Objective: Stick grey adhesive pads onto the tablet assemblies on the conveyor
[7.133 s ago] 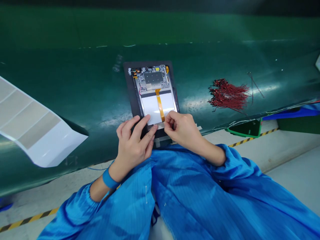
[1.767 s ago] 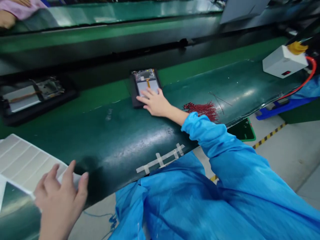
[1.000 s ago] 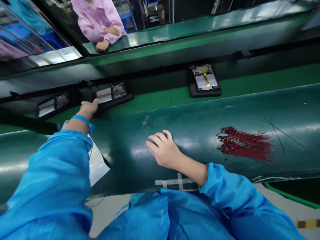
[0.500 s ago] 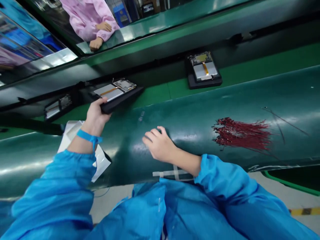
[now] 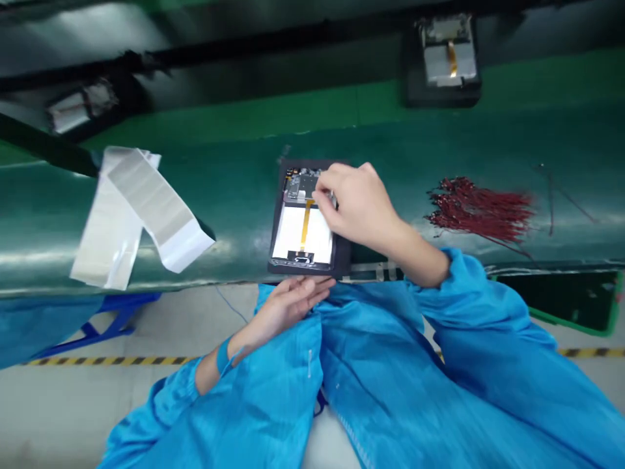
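Observation:
An opened tablet [image 5: 301,234] in a black tray lies on the dark green mat [image 5: 234,195] right in front of me, its circuit board at the far end, a white panel and an orange ribbon cable in the middle. My right hand [image 5: 359,205] rests over the tablet's upper right part with curled fingertips on the circuit board; whether it holds anything is not visible. My left hand [image 5: 288,306] lies at the tray's near edge, fingers stretched out and touching that edge. Both arms wear blue sleeves, with a blue wrist strap [image 5: 223,355] on the left.
A bundle of red wires [image 5: 481,208] lies on the mat to the right. White strips of backing paper [image 5: 137,212] lie to the left. Two more tablets in trays [image 5: 446,62] [image 5: 81,107] sit on the green belt beyond. Floor with yellow-black tape is below.
My left hand brought a tablet in its tray from the belt down onto the mat in front of me. My right hand moved from the bare mat onto the tablet's circuit board.

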Demonstrator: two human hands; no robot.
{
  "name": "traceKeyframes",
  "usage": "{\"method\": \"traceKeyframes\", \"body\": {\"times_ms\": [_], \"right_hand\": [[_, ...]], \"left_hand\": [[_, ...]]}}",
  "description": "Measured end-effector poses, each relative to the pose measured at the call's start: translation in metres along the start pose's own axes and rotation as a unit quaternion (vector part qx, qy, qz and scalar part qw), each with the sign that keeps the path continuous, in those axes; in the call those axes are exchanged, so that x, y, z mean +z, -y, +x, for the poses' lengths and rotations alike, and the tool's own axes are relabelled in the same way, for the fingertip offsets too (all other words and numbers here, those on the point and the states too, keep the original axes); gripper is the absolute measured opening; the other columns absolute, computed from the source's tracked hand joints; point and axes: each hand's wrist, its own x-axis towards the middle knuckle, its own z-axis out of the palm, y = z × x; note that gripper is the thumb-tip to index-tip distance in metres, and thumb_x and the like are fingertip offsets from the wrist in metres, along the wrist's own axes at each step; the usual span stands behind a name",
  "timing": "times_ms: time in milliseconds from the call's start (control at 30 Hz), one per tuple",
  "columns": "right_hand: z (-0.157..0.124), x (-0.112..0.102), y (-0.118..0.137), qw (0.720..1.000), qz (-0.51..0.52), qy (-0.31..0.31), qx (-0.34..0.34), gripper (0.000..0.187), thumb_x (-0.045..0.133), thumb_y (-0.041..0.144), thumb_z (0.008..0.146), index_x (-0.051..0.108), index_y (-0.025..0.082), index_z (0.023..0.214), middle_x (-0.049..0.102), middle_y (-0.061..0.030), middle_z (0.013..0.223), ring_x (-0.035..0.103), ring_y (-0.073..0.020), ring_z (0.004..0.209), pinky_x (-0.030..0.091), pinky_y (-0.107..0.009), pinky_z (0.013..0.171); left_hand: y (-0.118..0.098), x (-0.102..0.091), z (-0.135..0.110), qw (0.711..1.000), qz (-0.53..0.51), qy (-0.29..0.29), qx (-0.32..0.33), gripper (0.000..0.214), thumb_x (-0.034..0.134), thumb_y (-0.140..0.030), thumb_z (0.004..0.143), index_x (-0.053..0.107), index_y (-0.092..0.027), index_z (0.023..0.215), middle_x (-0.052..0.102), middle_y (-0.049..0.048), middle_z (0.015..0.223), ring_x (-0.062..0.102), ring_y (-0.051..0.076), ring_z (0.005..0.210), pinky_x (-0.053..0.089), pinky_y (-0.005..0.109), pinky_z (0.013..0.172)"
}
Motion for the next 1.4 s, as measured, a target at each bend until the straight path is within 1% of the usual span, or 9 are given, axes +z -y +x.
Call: {"method": "traceKeyframes", "body": {"times_ms": [67,133,267,367,500,633,867,1100,1400], "right_hand": [[-0.013,-0.023,-0.012,1.000,0.005,-0.011,0.002,0.015,0.061,0.024,0.103,0.067,0.019,0.090,0.072,-0.0058,0.093,0.064,-0.0225,0.086,0.040,-0.039,0.082],[-0.030,-0.054,-0.030,0.997,0.018,-0.075,-0.005,0.013,0.065,0.023,0.101,0.067,0.021,0.088,0.071,-0.0036,0.089,0.065,-0.0199,0.084,0.042,-0.036,0.079],[-0.076,-0.111,-0.071,0.943,0.056,-0.323,0.047,0.021,0.061,0.029,0.108,0.064,0.023,0.088,0.066,-0.0017,0.084,0.064,-0.0144,0.074,0.045,-0.031,0.070],[-0.113,-0.121,-0.100,0.940,-0.020,-0.319,0.119,0.021,0.061,0.027,0.104,0.062,0.023,0.084,0.065,-0.0023,0.083,0.059,-0.0160,0.073,0.045,-0.033,0.070],[-0.150,-0.092,-0.124,0.980,-0.098,-0.019,0.170,0.015,0.059,0.016,0.097,0.072,0.022,0.096,0.072,-0.0085,0.100,0.061,-0.0264,0.097,0.050,-0.044,0.090],[-0.168,-0.067,-0.136,0.975,-0.154,0.079,0.141,0.025,0.056,0.012,0.097,0.075,0.021,0.111,0.067,-0.0144,0.117,0.054,-0.0334,0.110,0.046,-0.050,0.095],[-0.170,-0.057,-0.150,0.983,-0.117,0.085,0.112,0.017,0.048,0.015,0.103,0.061,0.022,0.095,0.060,-0.0121,0.104,0.050,-0.0298,0.100,0.044,-0.046,0.092],[-0.152,-0.037,-0.126,1.000,0.012,0.012,0.008,0.014,0.049,0.010,0.094,0.049,0.024,0.091,0.057,-0.0076,0.099,0.052,-0.0262,0.097,0.044,-0.043,0.088],[-0.118,-0.018,-0.078,0.996,0.048,0.017,-0.076,0.013,0.050,0.013,0.094,0.048,0.026,0.094,0.059,-0.0080,0.103,0.052,-0.0259,0.097,0.043,-0.041,0.085]], "left_hand": [[0.000,-0.008,-0.013,0.983,0.152,0.098,-0.029,0.048,0.083,-0.042,0.096,0.075,-0.022,0.139,0.075,0.0155,0.143,0.072,0.036,0.135,0.058,0.051,0.118],[-0.007,-0.022,-0.016,0.925,0.357,0.094,0.093,0.038,0.078,-0.038,0.100,0.077,-0.030,0.138,0.079,0.0101,0.137,0.076,0.034,0.127,0.061,0.051,0.114],[-0.014,-0.046,0.020,0.641,0.628,-0.030,0.440,0.062,0.087,-0.028,0.092,0.069,-0.039,0.150,0.060,0.0082,0.163,0.055,0.044,0.153,0.044,0.067,0.130],[-0.012,-0.048,0.054,0.542,0.681,-0.005,0.493,0.088,0.084,-0.026,0.095,0.042,-0.039,0.171,0.043,0.0128,0.175,0.039,0.048,0.163,0.039,0.074,0.131],[-0.018,-0.047,0.072,0.536,0.682,-0.021,0.498,0.088,0.078,-0.026,0.098,0.035,-0.040,0.174,0.038,0.0100,0.178,0.037,0.051,0.163,0.039,0.076,0.130],[-0.033,-0.047,0.070,0.565,0.680,-0.009,0.467,0.076,0.071,-0.030,0.100,0.042,-0.043,0.170,0.037,0.0036,0.180,0.037,0.053,0.163,0.034,0.079,0.133],[-0.039,-0.024,0.068,0.539,0.608,-0.042,0.581,0.051,0.083,-0.025,0.087,0.073,-0.027,0.137,0.070,0.0149,0.146,0.058,0.050,0.144,0.049,0.071,0.118],[-0.038,0.030,0.065,0.565,0.582,0.013,0.585,0.027,0.071,-0.013,0.095,0.073,-0.027,0.118,0.078,0.0074,0.113,0.070,0.028,0.105,0.055,0.048,0.095],[-0.038,0.075,0.091,0.613,0.649,0.043,0.449,0.015,0.061,-0.031,0.105,0.073,-0.022,0.099,0.071,0.0049,0.082,0.061,0.026,0.087,0.045,0.042,0.078]]}}
